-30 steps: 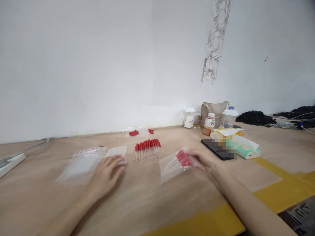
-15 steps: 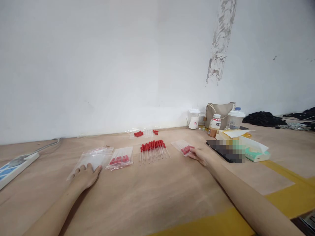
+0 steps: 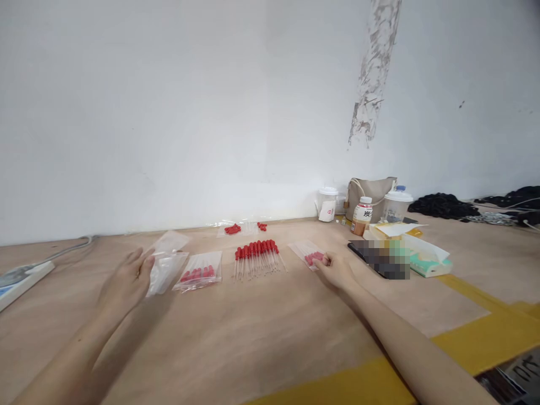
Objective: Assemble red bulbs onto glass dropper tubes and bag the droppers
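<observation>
My left hand (image 3: 129, 281) grips clear plastic bags (image 3: 162, 273) between thumb and fingers, raised off the table. To their right lies a clear zip bag (image 3: 201, 271) with several red-bulbed pieces inside. A row of clear droppers with red bulbs (image 3: 258, 256) is spread loose in the middle, bulbs toward the wall. My right hand (image 3: 337, 271) is closed on the near right corner of another clear bag (image 3: 306, 253) that holds red-bulbed droppers and rests on the table. Its fingertips partly cover the red bulbs.
Behind the row lie bags with red bulbs (image 3: 233, 229). A power strip (image 3: 25, 284) sits at the left. On the right are a lidded cup (image 3: 327, 203), a bottle (image 3: 361, 216), a grey bag (image 3: 371, 194), a dark flat object (image 3: 358, 250), partly blurred, and a tissue pack (image 3: 430, 264).
My left hand has gone from lying flat on the plastic bags to lifting them in its grip. My right hand stays at the dropper bag, fingers curled more closely. The view has shifted slightly.
</observation>
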{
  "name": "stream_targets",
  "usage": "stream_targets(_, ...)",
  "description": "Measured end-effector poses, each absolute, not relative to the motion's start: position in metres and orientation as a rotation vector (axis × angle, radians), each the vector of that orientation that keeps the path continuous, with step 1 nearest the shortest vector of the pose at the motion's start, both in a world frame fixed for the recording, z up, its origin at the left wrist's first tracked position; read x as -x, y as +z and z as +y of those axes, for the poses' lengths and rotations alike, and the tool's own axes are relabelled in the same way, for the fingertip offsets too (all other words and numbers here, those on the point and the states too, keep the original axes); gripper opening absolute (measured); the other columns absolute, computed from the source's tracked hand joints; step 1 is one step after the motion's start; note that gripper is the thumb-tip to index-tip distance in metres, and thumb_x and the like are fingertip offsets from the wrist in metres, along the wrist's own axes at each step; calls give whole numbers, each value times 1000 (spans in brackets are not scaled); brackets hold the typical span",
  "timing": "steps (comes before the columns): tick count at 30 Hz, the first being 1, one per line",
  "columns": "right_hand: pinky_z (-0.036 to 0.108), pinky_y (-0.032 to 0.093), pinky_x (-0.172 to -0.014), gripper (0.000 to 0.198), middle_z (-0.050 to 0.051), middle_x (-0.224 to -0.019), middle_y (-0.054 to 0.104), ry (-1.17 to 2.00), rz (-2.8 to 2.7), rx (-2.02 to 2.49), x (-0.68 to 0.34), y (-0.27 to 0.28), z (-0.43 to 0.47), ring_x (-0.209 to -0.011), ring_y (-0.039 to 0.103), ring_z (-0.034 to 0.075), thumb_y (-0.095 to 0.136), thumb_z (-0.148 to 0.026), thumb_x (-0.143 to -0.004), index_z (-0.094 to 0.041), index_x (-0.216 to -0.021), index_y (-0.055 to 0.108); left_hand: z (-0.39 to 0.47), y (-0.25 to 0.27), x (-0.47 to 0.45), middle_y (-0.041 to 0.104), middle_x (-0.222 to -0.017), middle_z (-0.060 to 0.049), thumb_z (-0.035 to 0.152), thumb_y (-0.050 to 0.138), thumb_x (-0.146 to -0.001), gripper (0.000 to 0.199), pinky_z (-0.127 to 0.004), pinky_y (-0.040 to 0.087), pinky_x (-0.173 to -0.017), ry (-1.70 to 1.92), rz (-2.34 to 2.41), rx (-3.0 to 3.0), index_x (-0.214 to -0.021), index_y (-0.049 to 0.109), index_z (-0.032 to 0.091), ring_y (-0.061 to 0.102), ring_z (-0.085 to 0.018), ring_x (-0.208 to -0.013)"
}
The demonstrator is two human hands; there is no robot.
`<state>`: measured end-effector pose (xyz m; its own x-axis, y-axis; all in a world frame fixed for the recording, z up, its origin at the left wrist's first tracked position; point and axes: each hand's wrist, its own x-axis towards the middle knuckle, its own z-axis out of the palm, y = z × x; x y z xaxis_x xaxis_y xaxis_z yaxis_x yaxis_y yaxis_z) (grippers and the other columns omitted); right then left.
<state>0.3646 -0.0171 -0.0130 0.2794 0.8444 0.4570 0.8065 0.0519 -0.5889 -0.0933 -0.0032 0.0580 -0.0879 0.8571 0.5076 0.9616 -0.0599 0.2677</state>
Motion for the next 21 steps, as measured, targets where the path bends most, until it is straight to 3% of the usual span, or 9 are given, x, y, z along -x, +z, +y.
stream_targets(3, 20, 27, -46, 33, -3, -48, 47, 76, -1524, 1752, -363, -14, -17, -49, 44, 11, 48, -42, -69, -19, -49, 34, -32, 73, 52, 36, -133, 3, 47, 19, -89, 48, -36, 25, -102, -1133, -1636, 2366, -126, 38, 24, 35, -22, -120)
stream_targets(6, 20, 27, -47, 31, -3, -49, 48, 85, -1524, 1755, -364, -15, -17, -49, 45, 11, 48, -41, -69, -19, -50, 35, -54, 54, 7, 33, -135, 5, 46, 25, -89, 43, -43, 18, -104, -746, -1249, 2815, -125, 40, 29, 26, -23, -125)
stream_targets(9, 20, 29, -47, 28, -2, -50, 49, 96, -1515, 1726, -361, -13, -19, -50, 46, 11, 49, -37, -68, -19, -50, 38, -65, 22, -20, 24, -139, 3, 43, 34, -88, 44, -49, 18, -102, -397, -1048, 3031, -130, 28, 33, 24, -24, -126)
stream_targets(14, 21, 33, -50, 16, 1, -56, 56, 108, -1659, 1618, -344, -7, -20, -53, 49, 12, 50, -28, -68, -17, -56, 51, -64, 2, -24, 32, -135, 3, 37, 33, -90, 37, -42, 29, -100, -467, -1220, 3059, -126, 37, 33, 31, -20, -123)
stream_targets(21, 20, 38, -66, 17, 4, -75, 66, 170, -1863, 1659, -308, -3, 14, -71, 58, 13, 47, -13, -70, -16, -69, 64, -64, 9, -25, 34, -134, 3, 33, 32, -90, 35, -45, 27, -100, -432, -1163, 3088, -125, 37, 33, 30, -21, -123)
